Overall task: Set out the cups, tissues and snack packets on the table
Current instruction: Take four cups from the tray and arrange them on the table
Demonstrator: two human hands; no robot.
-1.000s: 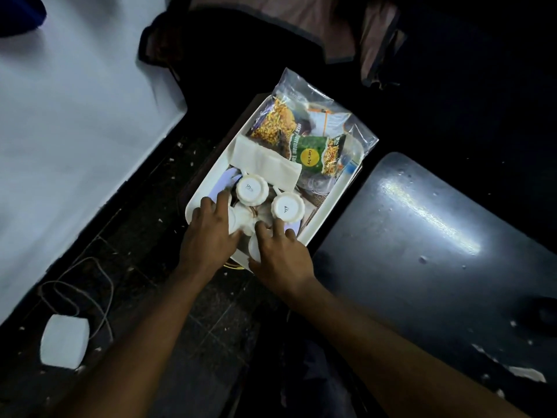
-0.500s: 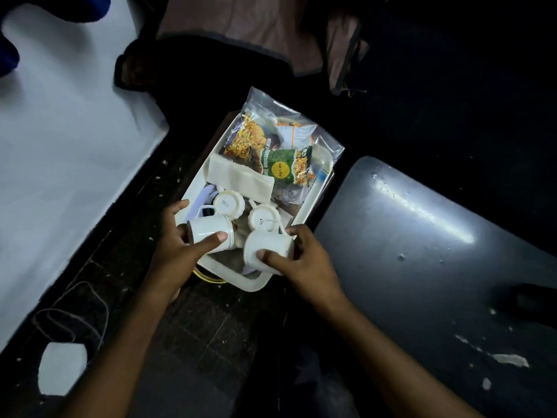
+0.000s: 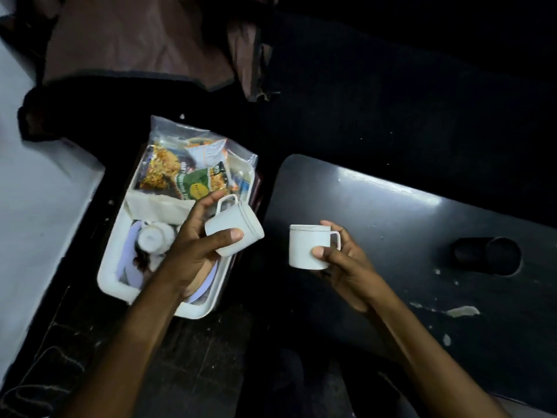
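My left hand (image 3: pixel 193 251) grips a white cup (image 3: pixel 233 233) tilted on its side above the right rim of the white tray (image 3: pixel 113 280). An upright white cup (image 3: pixel 307 247) sits in my right hand (image 3: pixel 343 263), held over the left end of the dark table (image 3: pixel 422 236). Inside the tray, more white cups (image 3: pixel 153 236) lie upside down, next to folded tissues (image 3: pixel 156 208). A clear bag of snack packets (image 3: pixel 193 168) fills the tray's far end.
The tray stands on a dark floor between a white surface (image 3: pixel 36 206) on the left and the table. A round hole (image 3: pixel 486 256) is cut in the table top. Brown cloth (image 3: pixel 135 40) hangs at the back. Cables (image 3: pixel 39 375) lie at bottom left.
Both hands lifted a cup each out of the tray. My right hand carried its cup rightwards over the table and turned it upright; my left hand raised its cup above the tray's rim.
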